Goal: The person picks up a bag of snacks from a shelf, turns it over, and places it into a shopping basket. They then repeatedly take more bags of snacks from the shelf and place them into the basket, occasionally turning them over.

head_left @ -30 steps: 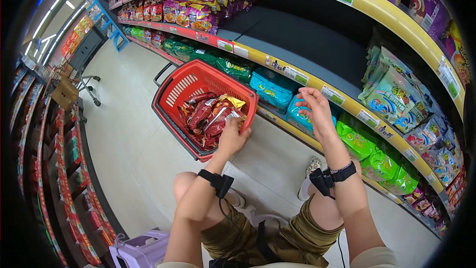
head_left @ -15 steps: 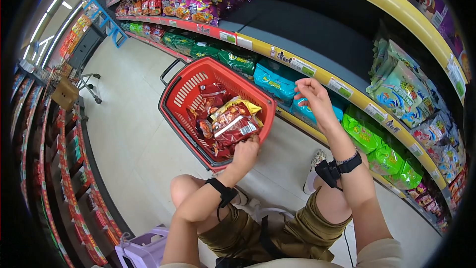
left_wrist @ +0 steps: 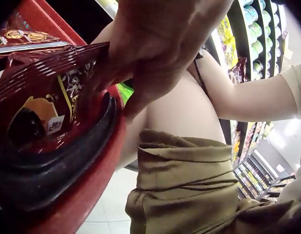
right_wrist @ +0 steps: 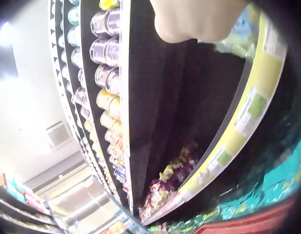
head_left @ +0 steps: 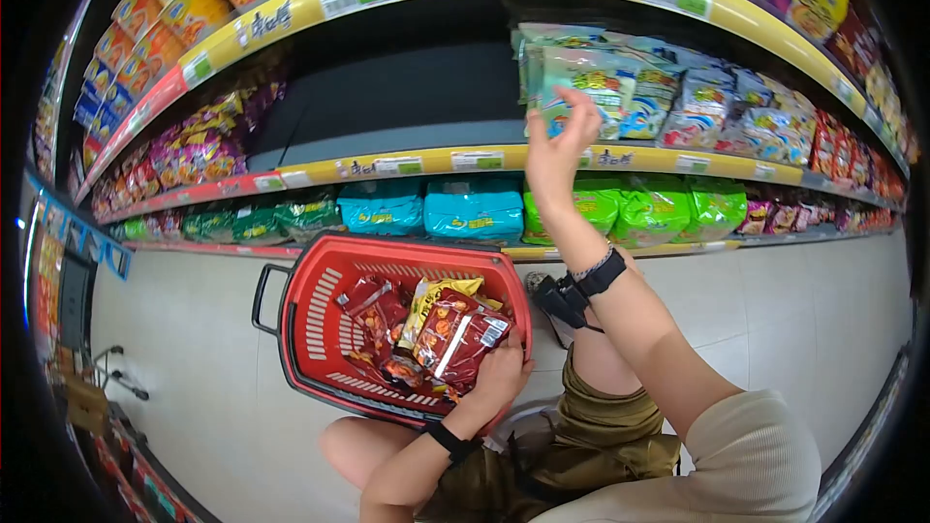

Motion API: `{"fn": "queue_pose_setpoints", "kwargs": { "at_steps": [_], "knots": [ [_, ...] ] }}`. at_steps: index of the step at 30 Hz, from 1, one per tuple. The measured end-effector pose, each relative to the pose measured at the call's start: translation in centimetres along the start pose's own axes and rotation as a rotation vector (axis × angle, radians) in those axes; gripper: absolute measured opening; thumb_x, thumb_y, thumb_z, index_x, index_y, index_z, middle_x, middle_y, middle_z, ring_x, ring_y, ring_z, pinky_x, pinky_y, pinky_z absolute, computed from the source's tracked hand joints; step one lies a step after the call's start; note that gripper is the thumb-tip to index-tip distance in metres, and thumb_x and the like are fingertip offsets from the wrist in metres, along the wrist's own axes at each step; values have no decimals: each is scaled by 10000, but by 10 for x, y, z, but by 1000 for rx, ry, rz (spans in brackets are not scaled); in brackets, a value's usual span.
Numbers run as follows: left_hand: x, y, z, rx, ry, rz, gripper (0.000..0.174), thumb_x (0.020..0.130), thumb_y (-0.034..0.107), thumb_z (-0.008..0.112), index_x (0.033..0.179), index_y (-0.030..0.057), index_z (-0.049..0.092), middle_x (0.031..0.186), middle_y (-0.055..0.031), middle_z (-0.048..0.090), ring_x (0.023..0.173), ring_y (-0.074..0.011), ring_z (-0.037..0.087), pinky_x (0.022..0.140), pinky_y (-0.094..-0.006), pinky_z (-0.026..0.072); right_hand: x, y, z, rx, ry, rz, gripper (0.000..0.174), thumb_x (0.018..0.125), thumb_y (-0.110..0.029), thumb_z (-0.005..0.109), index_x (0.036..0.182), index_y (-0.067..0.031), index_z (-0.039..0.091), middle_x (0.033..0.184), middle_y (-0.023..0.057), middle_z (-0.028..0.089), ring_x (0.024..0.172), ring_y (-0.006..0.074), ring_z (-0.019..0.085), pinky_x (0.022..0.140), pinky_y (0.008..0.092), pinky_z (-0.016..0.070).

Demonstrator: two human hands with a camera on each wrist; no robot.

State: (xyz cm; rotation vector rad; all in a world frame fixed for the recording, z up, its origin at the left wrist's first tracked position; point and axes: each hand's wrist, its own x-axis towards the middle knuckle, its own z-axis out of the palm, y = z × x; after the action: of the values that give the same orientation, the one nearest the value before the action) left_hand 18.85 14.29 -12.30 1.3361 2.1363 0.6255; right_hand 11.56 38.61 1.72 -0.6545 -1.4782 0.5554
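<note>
"The red packets [head_left: 457,337] inside the basket [head_left: 412,254], safe?"
"Left hand's [head_left: 501,375] grip clamps its rim; a hard tug could tip it."
"Right hand [head_left: 559,150]?"
"Beyond the basket, grip apart; brushing the pale bags [head_left: 654,97] could topple them."

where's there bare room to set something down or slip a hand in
Widest is the dark shelf between the purple packets and pale green packets. The floor left of the red basket is bare too. Crowded: the lower shelf around the teal packs, and the basket's right end, where red packets meet the left hand.
</note>
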Motion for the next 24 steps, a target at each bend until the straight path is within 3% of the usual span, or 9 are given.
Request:
{"fn": "queue_pose_setpoints", "kwargs": {
  "at_steps": [1,5,8,11,12,16,18,21,24],
  "knots": [
    [1,7,1,8,-13,16,692,794,217,663,1284,-136,326,879,-308,613,791,-454,613,689,-483,504,11,9,-9,-106,111,-35,452,765,-54,635,1184,-47,464,1201,134,428,1206,342,340,1021,438,257],
    [10,25,7,6,-107,-23,696,791,207,665,1274,-164,329,899,-326,608,833,-435,621,715,-480,501,36,55,-36,-203,254,-15,557,790,-88,629,1290,-30,389,1243,150,447,1205,340,358,1016,443,265],
    [16,22,14,6,-24,8,694,778,207,679,1276,-149,352,880,-305,621,826,-426,628,715,-471,508,39,69,-45,-121,39,273,611,842,-184,626,1357,-16,343,1250,183,493,1166,331,418,1006,444,283],
    [21,28,12,32,-8,-53,714,747,216,710,1288,-110,376,877,-288,629,825,-418,631,712,-474,512,38,78,-43,-98,17,247,600,842,-205,636,1343,-10,369,1251,179,489,1160,335,423,991,448,306],
    [24,31,10,31,-4,-62,699,748,216,709,1278,-106,386,867,-287,628,822,-419,631,708,-474,512,37,79,-43,-93,35,231,545,838,-226,650,1282,2,431,1217,183,495,1135,321,431,970,433,326],
    [23,44,18,12,41,-63,641,762,230,697,1246,-84,419,840,-281,627,803,-422,629,700,-474,510,40,77,-51,40,-68,323,412,868,-194,629,1194,9,478,1124,146,516,1046,246,474,927,366,364],
    [25,50,22,-1,48,-81,634,768,237,693,1244,-81,421,840,-281,627,799,-423,628,700,-476,507,38,67,-59,451,5,357,242,905,-139,584,1082,5,502,1015,82,521,938,156,489,854,280,389],
    [25,52,34,-55,51,-54,665,777,263,688,1271,-80,401,834,-285,625,797,-426,624,699,-479,503,34,63,-66,506,34,299,160,926,-91,542,1048,0,493,965,39,521,883,105,486,813,237,391],
    [24,58,46,-62,49,-4,708,800,305,665,1309,-84,364,861,-303,619,815,-429,624,705,-484,499,31,55,-75,627,79,261,146,945,-84,504,1052,-1,450,970,49,533,888,107,494,814,246,392]
  ]
}}
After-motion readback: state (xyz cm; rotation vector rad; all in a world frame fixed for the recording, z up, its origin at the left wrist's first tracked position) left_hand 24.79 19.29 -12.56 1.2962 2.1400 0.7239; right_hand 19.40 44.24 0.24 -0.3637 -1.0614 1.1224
